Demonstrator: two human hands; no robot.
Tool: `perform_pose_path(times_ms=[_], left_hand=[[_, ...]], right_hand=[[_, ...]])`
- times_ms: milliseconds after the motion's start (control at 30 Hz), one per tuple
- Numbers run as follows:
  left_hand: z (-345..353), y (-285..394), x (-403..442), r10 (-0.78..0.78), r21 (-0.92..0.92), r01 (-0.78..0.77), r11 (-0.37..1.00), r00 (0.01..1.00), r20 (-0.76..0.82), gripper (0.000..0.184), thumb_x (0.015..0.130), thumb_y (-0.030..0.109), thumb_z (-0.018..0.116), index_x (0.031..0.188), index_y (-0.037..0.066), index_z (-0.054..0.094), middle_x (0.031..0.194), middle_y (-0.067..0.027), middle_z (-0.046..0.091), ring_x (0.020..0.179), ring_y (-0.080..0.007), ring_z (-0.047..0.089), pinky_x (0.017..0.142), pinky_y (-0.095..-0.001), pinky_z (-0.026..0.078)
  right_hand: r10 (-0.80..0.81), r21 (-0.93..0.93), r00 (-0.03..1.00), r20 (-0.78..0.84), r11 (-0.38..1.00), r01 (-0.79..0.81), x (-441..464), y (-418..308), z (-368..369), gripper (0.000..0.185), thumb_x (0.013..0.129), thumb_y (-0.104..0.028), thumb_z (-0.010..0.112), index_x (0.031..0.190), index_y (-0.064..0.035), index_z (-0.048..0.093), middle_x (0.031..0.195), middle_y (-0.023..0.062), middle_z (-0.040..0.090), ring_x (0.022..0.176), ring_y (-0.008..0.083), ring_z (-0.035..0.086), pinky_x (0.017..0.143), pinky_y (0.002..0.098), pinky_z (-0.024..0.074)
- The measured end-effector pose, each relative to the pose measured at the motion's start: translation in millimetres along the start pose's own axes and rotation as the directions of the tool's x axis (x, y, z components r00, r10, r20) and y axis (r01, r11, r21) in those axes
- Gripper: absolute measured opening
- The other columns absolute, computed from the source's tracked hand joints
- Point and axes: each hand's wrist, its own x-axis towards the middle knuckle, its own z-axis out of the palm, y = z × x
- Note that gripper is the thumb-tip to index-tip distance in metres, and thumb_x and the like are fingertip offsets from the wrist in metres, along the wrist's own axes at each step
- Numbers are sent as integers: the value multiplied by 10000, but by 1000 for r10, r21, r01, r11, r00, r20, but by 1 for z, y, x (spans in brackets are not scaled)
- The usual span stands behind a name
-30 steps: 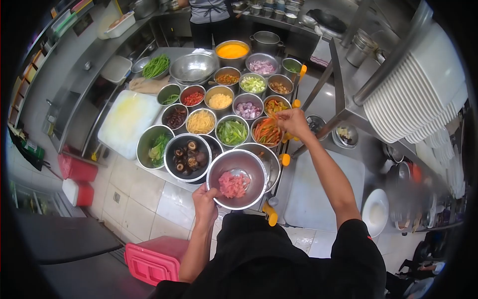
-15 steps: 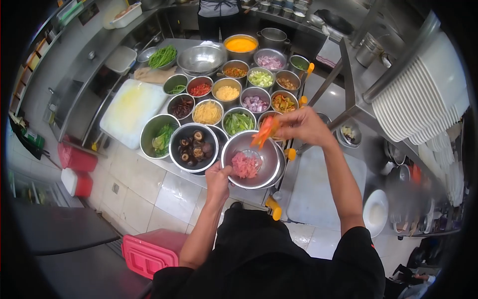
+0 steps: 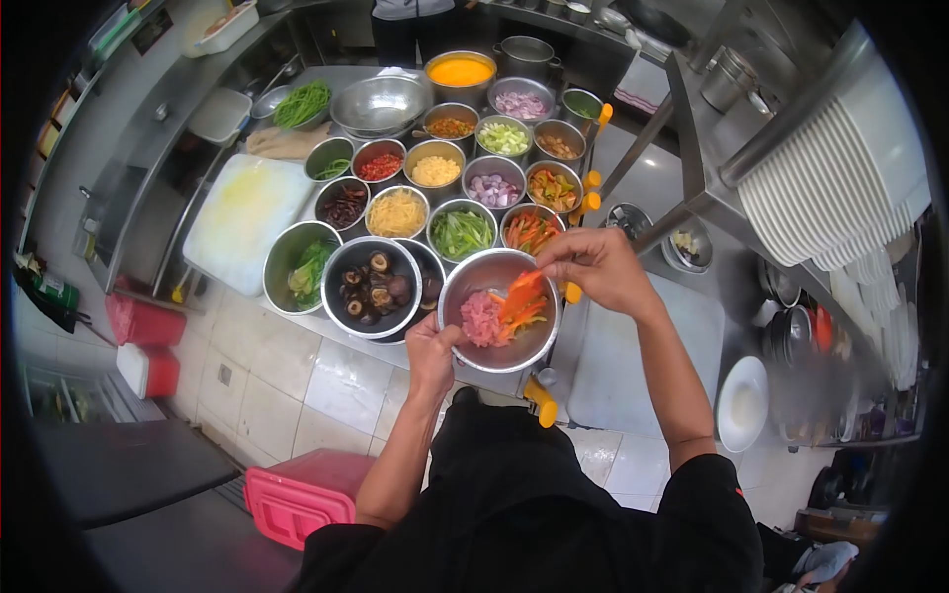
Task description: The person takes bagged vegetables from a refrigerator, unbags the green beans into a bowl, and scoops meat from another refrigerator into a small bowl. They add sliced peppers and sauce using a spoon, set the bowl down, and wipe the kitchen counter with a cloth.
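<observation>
My left hand (image 3: 432, 356) grips the rim of a metal bowl (image 3: 544, 331), thumb over the edge. Inside lie pink chopped raw meat (image 3: 481, 318) and some orange and yellowish-green slices. Over the bowl's right side, my right hand (image 3: 603, 272) pinches orange carrot slices (image 3: 524, 295), which hang down into it. Just beyond the bowl stands a pot of similar orange strips (image 3: 531, 230). To the left are a bowl of dark mushrooms (image 3: 376, 287) and a pot of green leaves (image 3: 314, 277); cut green vegetables (image 3: 462, 232) sit behind.
Several more metal pots of chopped ingredients fill the counter, with orange sauce (image 3: 461, 70) at the back. White cutting boards (image 3: 242, 212) flank them. Stacked plates (image 3: 811, 198) stand on the right shelf. A pink bin (image 3: 306, 494) is on the floor; another person (image 3: 410, 30) stands opposite.
My right hand has lowered the carrot slices into the bowl, and orange and yellowish-green pieces now lie beside the meat. My left hand still holds the bowl; the view has shifted slightly.
</observation>
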Motion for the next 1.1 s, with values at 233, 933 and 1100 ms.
perform_pose_path(times_ms=[233,933,1100], left_hand=[[-2,-9,-2,-21,-44,21,999,1000,-17,168,644,-87,522,774,-47,621,686,-75,626,541,-99,545,487,-214,418],[23,-26,-72,87,145,-86,986,996,-1,178,643,-59,518,790,-53,620,717,-67,635,600,-94,554,599,-205,441],[93,-63,-127,-49,193,11,981,979,196,160,645,-62,536,782,-47,617,674,-63,619,565,-112,561,574,-219,457]], right_hand=[[-49,301,994,-100,951,77,6,5,-25,118,812,31,643,928,35,664,842,49,666,758,95,622,687,231,508],[-82,60,904,-419,991,118,-19,45,-19,209,751,33,647,943,-38,690,874,105,674,798,204,657,718,291,513],[-303,-98,924,-234,953,288,-179,36,-52,142,785,11,617,914,-8,674,886,131,667,804,257,641,734,346,499]])
